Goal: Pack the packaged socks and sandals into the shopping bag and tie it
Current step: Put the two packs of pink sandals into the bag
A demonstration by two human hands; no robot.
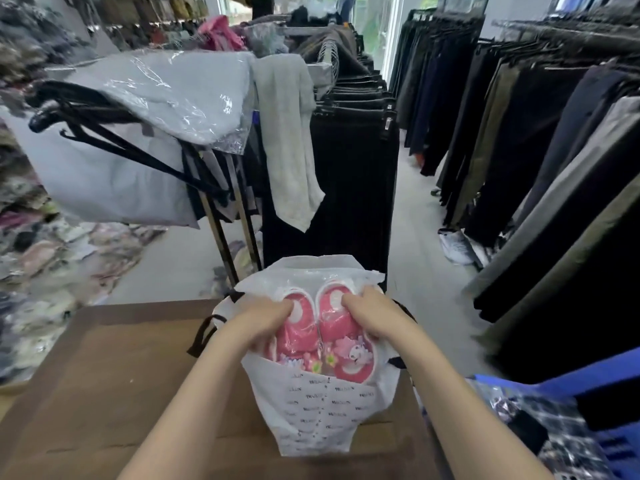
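- The left hand (pixel 258 323) and the right hand (pixel 375 315) both press down on a pair of pink children's sandals sealed in clear plastic wrap (pixel 325 336), one hand on each shoe.
- The left fingers (pixel 282 308) are pressed together and curled over the heel end of the left shoe; the thumb is hidden beneath the hand, so I cannot tell whether it pinches the wrap.
- The right fingers (pixel 349 301) are likewise bunched and bent, knuckles up, bearing on the heel end of the right shoe.
- The sandals lie directly under both sets of fingers, partly inside the white plastic shopping bag printed with small dark lettering (pixel 325 410). Their decorated toe ends, nearer the wrists, already sit below the bag's near rim, while the heel ends beyond the fingertips are exposed.
- The bag rests on the brown wooden desk (pixel 114 375), its mouth open past the fingertips, with black drawstring handles (pixel 204 332) spilling outward to either side of the hands.
- Judging from this, the two-handed push is meant to seat the bulky pair evenly and stop the thin bag sliding.
- The packaged socks cannot be made out; they may be beneath the sandals.
- Tying appears not yet begun, since the handles hang loose.
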